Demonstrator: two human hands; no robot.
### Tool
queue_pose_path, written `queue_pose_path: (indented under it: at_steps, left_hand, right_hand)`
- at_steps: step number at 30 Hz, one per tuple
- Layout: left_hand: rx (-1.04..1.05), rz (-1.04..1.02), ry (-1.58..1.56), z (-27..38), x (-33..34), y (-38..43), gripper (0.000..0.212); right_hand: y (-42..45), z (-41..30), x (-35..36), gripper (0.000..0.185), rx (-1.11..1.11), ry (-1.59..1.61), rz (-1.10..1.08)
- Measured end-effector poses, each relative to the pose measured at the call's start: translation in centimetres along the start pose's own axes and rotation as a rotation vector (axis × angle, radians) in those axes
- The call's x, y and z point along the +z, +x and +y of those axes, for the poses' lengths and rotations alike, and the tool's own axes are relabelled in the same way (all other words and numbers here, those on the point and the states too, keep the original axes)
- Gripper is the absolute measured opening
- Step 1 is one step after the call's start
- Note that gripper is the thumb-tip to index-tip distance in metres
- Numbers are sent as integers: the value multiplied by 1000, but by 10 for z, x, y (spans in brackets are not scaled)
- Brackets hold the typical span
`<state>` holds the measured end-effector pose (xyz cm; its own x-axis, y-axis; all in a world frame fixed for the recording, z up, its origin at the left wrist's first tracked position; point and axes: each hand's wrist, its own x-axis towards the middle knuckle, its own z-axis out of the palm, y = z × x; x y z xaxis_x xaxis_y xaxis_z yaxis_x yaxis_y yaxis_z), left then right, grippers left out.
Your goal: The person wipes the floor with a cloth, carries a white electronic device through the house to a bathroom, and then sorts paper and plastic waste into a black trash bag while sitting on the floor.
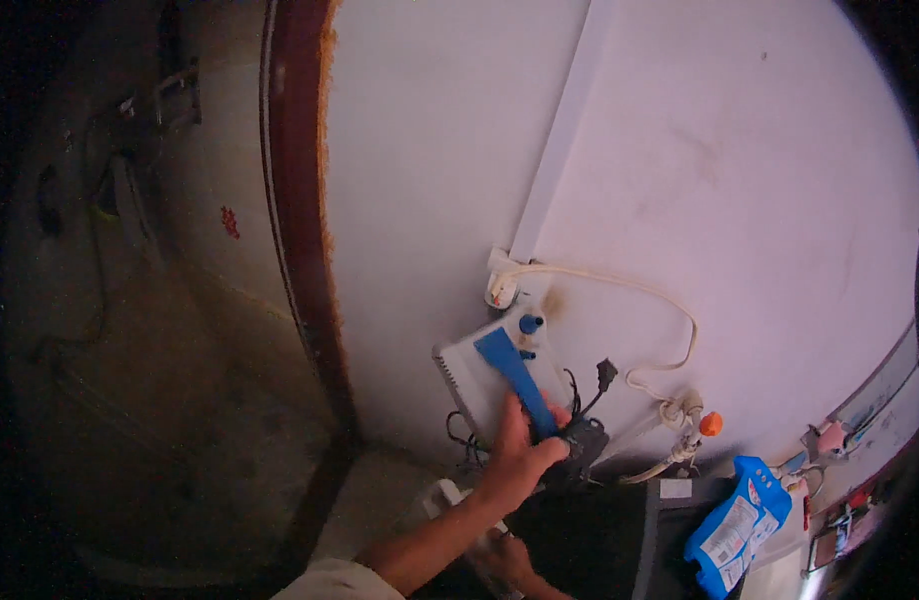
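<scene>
My left hand [531,439] reaches up from the bottom with its fingers and thumb around the narrow end of a blue plastic flat nozzle [510,367]. The nozzle's wide end points up and left, in front of a white plastic box [459,352] against the wall. Two small blue nozzle pieces, one larger [530,324] and one smaller [528,355], are at that box. Beside my left fingers is a bundle of black cable with a black adapter [588,446]. Lower down, my right hand [508,559] grips a white object [448,491], dim and partly covered by my left forearm.
A white plug in a wall socket [501,289] feeds a white cord [654,289]. A water tap with an orange knob [711,424] juts from the wall. At right lies a blue printed packet [737,525] by a dark panel [602,540]. A dark red door frame [302,187] stands left.
</scene>
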<state>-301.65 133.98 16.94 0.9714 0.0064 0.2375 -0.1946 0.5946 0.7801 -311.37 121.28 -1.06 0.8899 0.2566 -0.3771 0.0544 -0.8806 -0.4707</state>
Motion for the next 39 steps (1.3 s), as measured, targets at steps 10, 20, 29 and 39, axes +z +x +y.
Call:
queue_pose_path:
  at_steps: [10, 20, 29, 39]
  left_hand:
    - [64, 41, 277, -13, 16, -8, 47]
    - [27, 12, 341, -11, 14, -11, 50]
    - [116, -30, 342, -12, 11, -12, 53]
    - [-55, -48, 212, -12, 4, -8, 47]
  right_hand:
    - [15, 8, 0, 54, 5, 55, 14]
    - [27, 4, -8, 51, 18, 50, 9]
    - [32, 5, -1, 49, 24, 50, 7]
    - [35, 4, 2, 47, 30, 48, -2]
